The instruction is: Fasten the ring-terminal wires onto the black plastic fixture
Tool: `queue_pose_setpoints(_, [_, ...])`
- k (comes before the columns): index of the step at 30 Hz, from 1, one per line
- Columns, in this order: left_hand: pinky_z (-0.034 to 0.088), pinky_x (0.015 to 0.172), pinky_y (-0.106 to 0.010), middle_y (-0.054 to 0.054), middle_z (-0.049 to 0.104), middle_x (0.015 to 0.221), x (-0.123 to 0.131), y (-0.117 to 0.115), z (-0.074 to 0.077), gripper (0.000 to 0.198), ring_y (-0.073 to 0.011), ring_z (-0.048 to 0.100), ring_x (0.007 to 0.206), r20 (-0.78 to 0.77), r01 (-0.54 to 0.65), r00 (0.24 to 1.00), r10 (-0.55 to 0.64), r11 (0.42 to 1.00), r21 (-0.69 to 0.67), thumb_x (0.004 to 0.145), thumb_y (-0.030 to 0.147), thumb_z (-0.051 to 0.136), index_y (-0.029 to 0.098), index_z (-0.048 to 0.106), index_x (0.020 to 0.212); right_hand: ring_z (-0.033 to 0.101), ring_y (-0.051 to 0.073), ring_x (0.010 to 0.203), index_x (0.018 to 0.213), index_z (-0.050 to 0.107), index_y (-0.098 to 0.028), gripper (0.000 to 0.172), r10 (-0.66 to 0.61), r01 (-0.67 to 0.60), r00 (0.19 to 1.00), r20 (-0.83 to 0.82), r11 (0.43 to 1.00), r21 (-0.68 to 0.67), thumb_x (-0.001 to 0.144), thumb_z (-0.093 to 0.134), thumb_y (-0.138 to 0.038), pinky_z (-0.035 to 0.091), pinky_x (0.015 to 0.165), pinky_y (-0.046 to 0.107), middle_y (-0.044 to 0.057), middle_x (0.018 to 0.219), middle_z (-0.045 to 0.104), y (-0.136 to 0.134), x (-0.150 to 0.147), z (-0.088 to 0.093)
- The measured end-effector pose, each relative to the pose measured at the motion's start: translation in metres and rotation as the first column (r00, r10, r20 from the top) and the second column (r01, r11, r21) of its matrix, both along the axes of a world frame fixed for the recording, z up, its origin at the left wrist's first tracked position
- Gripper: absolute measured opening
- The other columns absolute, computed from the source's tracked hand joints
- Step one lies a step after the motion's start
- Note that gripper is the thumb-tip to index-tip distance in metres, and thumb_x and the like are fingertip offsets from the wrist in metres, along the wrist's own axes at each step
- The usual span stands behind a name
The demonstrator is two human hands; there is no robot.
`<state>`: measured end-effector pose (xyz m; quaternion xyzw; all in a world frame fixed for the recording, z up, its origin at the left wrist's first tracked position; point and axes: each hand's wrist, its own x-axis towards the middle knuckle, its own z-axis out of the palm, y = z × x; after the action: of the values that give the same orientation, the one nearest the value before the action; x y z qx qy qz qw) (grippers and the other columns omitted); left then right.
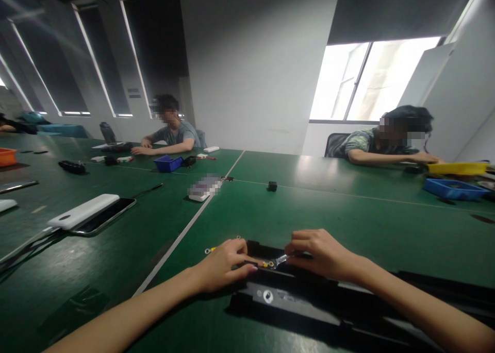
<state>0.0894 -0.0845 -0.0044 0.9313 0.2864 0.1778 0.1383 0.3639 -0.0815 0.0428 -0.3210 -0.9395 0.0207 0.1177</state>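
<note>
My left hand (228, 263) is closed at the left end of a long black housing (266, 250), pinching a short wire with yellow-sleeved ring terminals (267, 264). Another ring terminal (209, 250) sticks out on the far side of that hand. My right hand (320, 252) is closed on a small silver wrench (281, 259), whose head meets the ring terminal by my left fingertips. In front of both hands lies a black part with a grey inner strip (294, 304) and a round white spot. What the wrench head grips is too small to tell.
A white power bank (85, 211) and a phone (110, 216) lie to the left. A small black block (272, 186) stands beyond my hands. Two people (176, 131) (386, 141) sit across the green table (348, 203), near blue trays (168, 163) (454, 189).
</note>
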Motion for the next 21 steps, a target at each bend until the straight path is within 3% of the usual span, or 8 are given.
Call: queue_pose_setpoints(21, [0.038, 0.073, -0.027, -0.004, 0.048, 0.089, -0.0006, 0.0002, -0.0017, 0.035, -0.0174, 0.046, 0.082, 0.0, -0.001, 1.0, 0.001, 1.0, -0.001, 0.096, 0.041, 0.035, 0.027, 0.059, 0.118, 0.055, 0.013, 0.065, 0.088, 0.066, -0.02, 0.02, -0.007, 0.007, 1.0, 0.013, 1.0, -0.004, 0.087, 0.052, -0.034, 0.037, 0.058, 0.024, 0.002, 0.074, 0.06, -0.0004, 0.0001, -0.0007])
